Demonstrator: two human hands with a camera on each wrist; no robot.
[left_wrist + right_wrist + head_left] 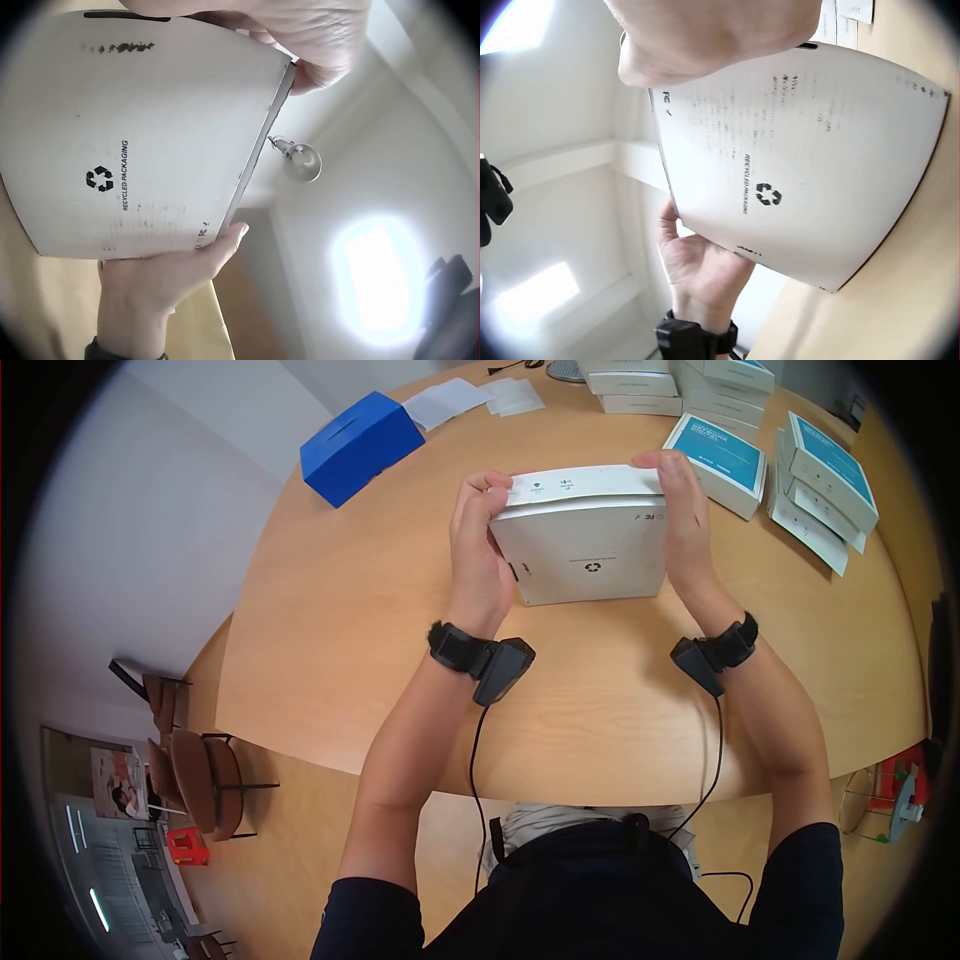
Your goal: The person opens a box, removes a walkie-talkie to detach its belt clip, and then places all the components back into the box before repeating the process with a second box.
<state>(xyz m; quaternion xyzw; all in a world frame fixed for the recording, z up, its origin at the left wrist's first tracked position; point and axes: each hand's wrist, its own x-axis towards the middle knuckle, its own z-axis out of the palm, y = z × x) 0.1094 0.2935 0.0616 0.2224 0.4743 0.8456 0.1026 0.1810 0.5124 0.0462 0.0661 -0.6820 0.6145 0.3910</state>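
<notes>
Both hands hold a white box (590,555) upright over the wooden table, its face with a recycling mark turned to the person. The left hand (480,555) grips its left side, fingers curled at the top corner; the right hand (686,520) grips the right side, thumb and fingers at the upper corner. In the left wrist view the box (150,135) shows its printed face, with the right hand (161,285) at its lower edge. The right wrist view shows the same face of the box (802,165) and the left hand (705,270) at an edge.
A blue box (362,448) stands at the table's back left, beside white papers (446,402). Stacked white boxes (640,384) are at the back. A blue-topped box (716,462) lies right of the held box, and another stack (826,478) leans further right.
</notes>
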